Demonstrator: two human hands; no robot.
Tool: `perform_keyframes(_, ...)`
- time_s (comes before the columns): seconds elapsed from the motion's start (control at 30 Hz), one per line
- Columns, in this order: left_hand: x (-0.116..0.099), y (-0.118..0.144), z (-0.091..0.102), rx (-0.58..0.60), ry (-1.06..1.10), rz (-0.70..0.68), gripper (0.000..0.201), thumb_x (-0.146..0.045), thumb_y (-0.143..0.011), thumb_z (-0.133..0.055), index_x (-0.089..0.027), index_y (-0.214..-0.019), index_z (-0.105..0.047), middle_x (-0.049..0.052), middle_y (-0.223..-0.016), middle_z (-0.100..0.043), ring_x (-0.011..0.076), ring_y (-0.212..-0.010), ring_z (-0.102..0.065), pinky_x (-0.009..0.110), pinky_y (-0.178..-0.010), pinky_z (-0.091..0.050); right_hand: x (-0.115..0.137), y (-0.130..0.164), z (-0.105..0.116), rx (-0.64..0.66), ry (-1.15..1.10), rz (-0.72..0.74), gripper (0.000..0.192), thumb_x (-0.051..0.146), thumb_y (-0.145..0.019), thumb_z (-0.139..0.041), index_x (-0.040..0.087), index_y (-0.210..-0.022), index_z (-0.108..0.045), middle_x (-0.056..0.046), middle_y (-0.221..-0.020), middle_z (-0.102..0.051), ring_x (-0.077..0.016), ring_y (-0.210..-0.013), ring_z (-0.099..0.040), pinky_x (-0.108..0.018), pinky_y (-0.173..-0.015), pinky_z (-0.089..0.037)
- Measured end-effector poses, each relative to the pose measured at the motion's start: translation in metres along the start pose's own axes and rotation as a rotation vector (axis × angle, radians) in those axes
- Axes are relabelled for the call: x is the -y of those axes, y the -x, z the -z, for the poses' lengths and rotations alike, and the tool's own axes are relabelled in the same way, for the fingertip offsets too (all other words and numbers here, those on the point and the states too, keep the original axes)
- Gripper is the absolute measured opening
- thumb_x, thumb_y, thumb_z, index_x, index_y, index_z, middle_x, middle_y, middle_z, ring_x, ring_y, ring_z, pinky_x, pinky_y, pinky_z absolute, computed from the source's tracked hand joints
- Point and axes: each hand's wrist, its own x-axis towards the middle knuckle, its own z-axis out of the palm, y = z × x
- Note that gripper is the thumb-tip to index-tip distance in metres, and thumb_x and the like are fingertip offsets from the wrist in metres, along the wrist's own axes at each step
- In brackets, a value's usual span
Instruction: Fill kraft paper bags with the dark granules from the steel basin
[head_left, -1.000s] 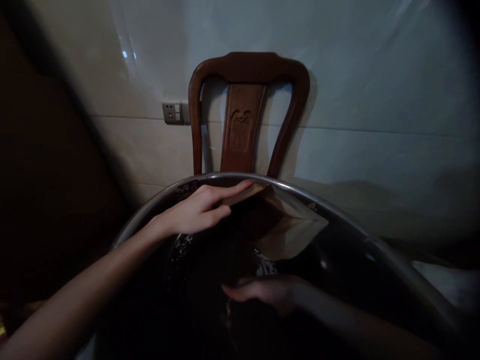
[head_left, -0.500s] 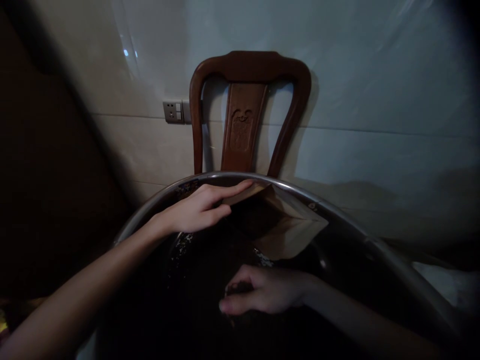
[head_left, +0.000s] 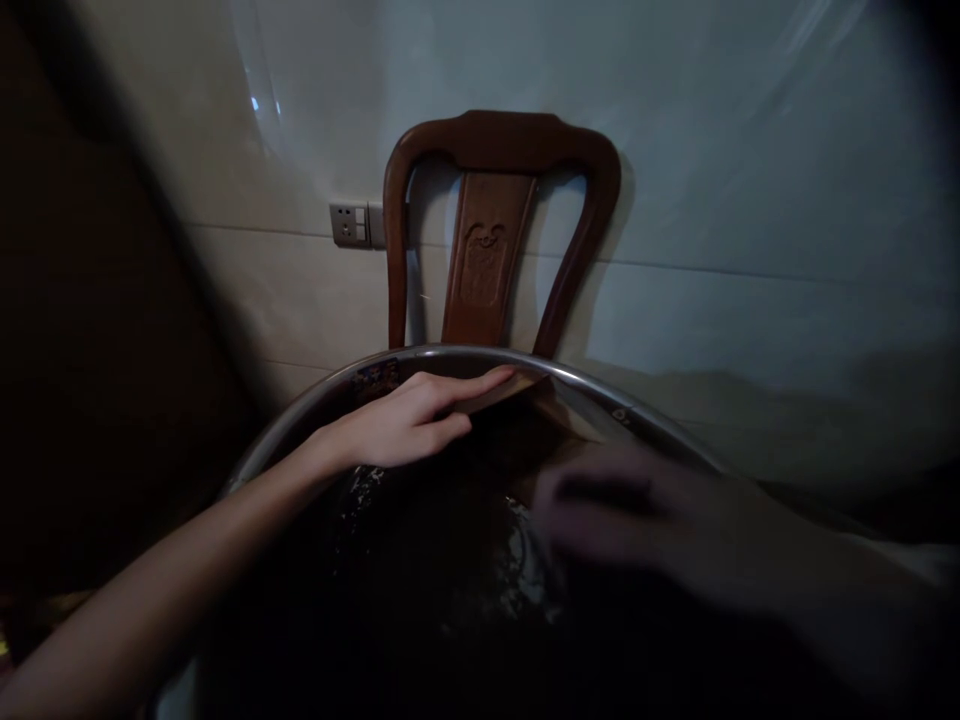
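A large metal basin [head_left: 300,415] fills the lower view, dark inside with dark loose material. My left hand [head_left: 409,425] holds the edge of an open brown paper bag [head_left: 559,415] at the basin's far rim. My right hand [head_left: 622,515] is blurred with motion, raised in front of the bag's mouth, fingers curled; whether it holds anything I cannot tell.
A carved wooden chair [head_left: 495,215] stands behind the basin against a pale tiled wall. A wall socket [head_left: 351,224] sits left of the chair back. The left side of the view is dark.
My right hand has lifted from low in the basin up and right toward the bag, now covering most of it. My left hand stays on the bag's edge.
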Motion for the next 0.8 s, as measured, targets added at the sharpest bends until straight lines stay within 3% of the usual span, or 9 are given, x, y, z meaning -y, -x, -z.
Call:
perform_keyframes(0.1,0.002,0.000,-0.002,-0.011,-0.008,-0.010,0.054,-0.022,-0.088,-0.040,-0.016,-0.140,-0.030,0.006,-0.143,-0.034,0.0205,-0.130,-0.037,0.042,-0.112,-0.027,-0.008,-0.017,0.007,-0.405,0.210,0.164,0.036,0.047,-0.088,-0.044,0.019,-0.090,-0.067,-0.004,-0.085,-0.066,-0.0170,-0.078,-0.061,-0.031,-0.076,-0.048)
perform_keyframes(0.17,0.004,-0.001,-0.003,-0.016,-0.012,-0.026,0.053,-0.023,-0.088,-0.040,-0.016,-0.140,-0.030,0.007,-0.143,-0.034,0.0211,-0.131,-0.036,0.043,-0.112,-0.027,-0.017,-0.031,0.002,-0.549,0.471,0.265,0.034,0.042,-0.089,-0.044,0.019,-0.100,-0.066,-0.007,-0.102,-0.065,-0.0210,-0.094,-0.059,-0.038,-0.089,-0.044)
perform_keyframes(0.27,0.005,-0.001,-0.004,0.000,0.003,-0.061,0.054,-0.023,-0.089,-0.039,-0.019,-0.142,-0.026,0.005,-0.145,-0.031,0.0203,-0.133,-0.033,0.044,-0.112,-0.026,-0.030,-0.043,-0.008,-0.548,0.727,0.283,0.037,0.040,-0.090,-0.042,0.019,-0.113,-0.062,-0.010,-0.116,-0.059,-0.0245,-0.106,-0.055,-0.044,-0.096,-0.041)
perform_keyframes(0.47,0.004,-0.001,-0.002,0.012,-0.008,-0.045,0.056,-0.020,-0.089,-0.039,-0.017,-0.142,-0.024,0.005,-0.145,-0.030,0.0186,-0.133,-0.032,0.041,-0.113,-0.025,-0.022,-0.026,-0.015,-0.633,0.589,0.451,0.025,0.030,-0.091,-0.044,0.020,-0.096,-0.066,-0.004,-0.100,-0.066,-0.0152,-0.088,-0.061,-0.030,-0.084,-0.047)
perform_keyframes(0.53,0.004,0.000,-0.002,0.007,-0.012,-0.038,0.055,-0.022,-0.089,-0.040,-0.016,-0.142,-0.025,0.005,-0.144,-0.032,0.0191,-0.132,-0.034,0.041,-0.112,-0.026,-0.013,-0.016,-0.024,-0.584,0.543,0.548,0.020,0.027,-0.090,-0.048,0.020,-0.094,-0.066,-0.003,-0.095,-0.067,-0.0138,-0.084,-0.060,-0.027,-0.079,-0.047)
perform_keyframes(0.67,0.003,-0.001,-0.002,0.002,-0.015,-0.014,0.055,-0.024,-0.088,-0.041,-0.017,-0.141,-0.028,0.006,-0.143,-0.035,0.0205,-0.130,-0.038,0.040,-0.110,-0.029,-0.004,-0.006,-0.054,-0.259,0.625,0.703,0.022,0.028,-0.090,-0.048,0.020,-0.082,-0.066,-0.002,-0.075,-0.065,-0.0145,-0.072,-0.056,-0.028,-0.067,-0.045)
perform_keyframes(0.8,0.001,-0.003,-0.002,0.001,-0.015,0.016,0.055,-0.024,-0.087,-0.041,-0.017,-0.140,-0.030,0.007,-0.143,-0.035,0.0221,-0.131,-0.036,0.042,-0.111,-0.026,-0.019,-0.015,-0.078,-0.013,0.705,0.637,0.023,0.028,-0.090,-0.046,0.019,-0.078,-0.063,-0.002,-0.074,-0.064,-0.0152,-0.072,-0.056,-0.028,-0.065,-0.043)
